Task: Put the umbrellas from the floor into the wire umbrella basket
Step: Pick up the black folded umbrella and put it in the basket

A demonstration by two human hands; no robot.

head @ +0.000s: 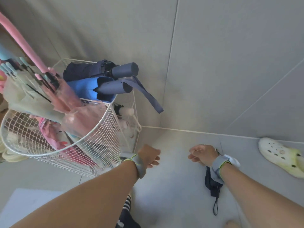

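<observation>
A white wire umbrella basket [105, 129] stands at the left, holding several umbrellas: a pink long one [24, 45], a clear pinkish one [79, 119], a blue folded one [92, 89] and a navy folded one [102, 69] sticking out of a second wire compartment behind. A dark folded umbrella [213, 185] with a wrist loop lies on the floor, partly hidden under my right wrist. My left hand [150, 156] hovers beside the basket's lower rim, fingers loosely curled, empty. My right hand [203, 154] hangs above the floor umbrella, loosely curled, holding nothing.
A white and yellow clog [283, 155] lies on the floor at the right by the grey tiled wall. A pale mat [28, 204] lies at the bottom left. My striped sock and dark shoe [126, 216] show at the bottom centre.
</observation>
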